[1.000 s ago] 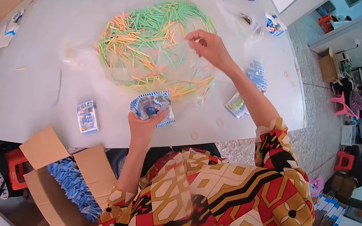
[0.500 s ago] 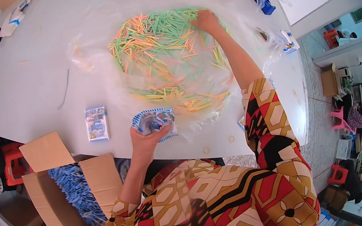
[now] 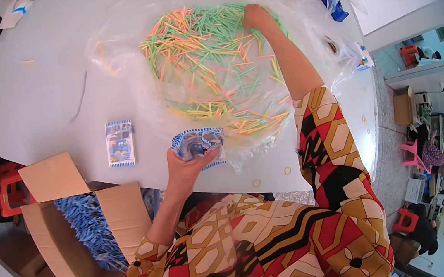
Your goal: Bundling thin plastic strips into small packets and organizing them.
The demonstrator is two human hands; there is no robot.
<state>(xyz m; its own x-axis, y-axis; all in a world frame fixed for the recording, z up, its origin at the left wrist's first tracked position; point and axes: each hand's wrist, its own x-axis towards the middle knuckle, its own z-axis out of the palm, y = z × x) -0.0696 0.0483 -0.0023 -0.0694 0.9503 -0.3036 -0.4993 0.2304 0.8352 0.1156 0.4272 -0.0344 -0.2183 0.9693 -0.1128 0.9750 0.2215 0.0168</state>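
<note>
My left hand [image 3: 181, 168] gripping an open-topped blue-and-white packet [image 3: 197, 144], my right hand [image 3: 256, 17] at the far edge of green, yellow and orange sticks [image 3: 211, 29] spread on clear plastic [image 3: 123, 34]; a flat packet [image 3: 120, 144] on the white table [image 3: 47, 122], an open cardboard box [image 3: 56, 248] at its edge

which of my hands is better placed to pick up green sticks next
Probably your right hand: it is at the far right edge of the green sticks, while your left hand grips the blue-and-white bag closer to you.
</note>
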